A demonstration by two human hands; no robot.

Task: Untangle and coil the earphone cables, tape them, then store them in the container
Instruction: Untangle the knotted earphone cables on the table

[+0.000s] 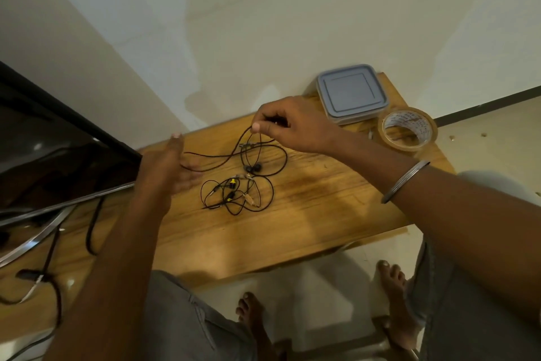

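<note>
The earphone cables [237, 195] lie in a loose black tangle near the middle of the wooden table [307, 220]; small earbuds and plugs show among the loops, some with a touch of yellow; from the far side of the tangle one strand rises off the wood to my right hand [292, 126], which pinches it between thumb and curled fingertips just above the table; the rest of that strand sweeps left in a long bend toward my left hand [169, 167]. That hand is spread, fingers straight and palm turned toward the tangle, gripping nothing; the bend of cable reaches its fingertips, though I cannot tell whether it touches them.

Beyond my right hand, at the far corner by the wall, sits the container [351, 94], square and clear with its grey-blue lid on; just beside it, at the table's right edge, the tape roll [408, 132] lies flat. A metal bangle [405, 182] circles my right wrist; a dark screen [58, 141] stands at the table's left end.
</note>
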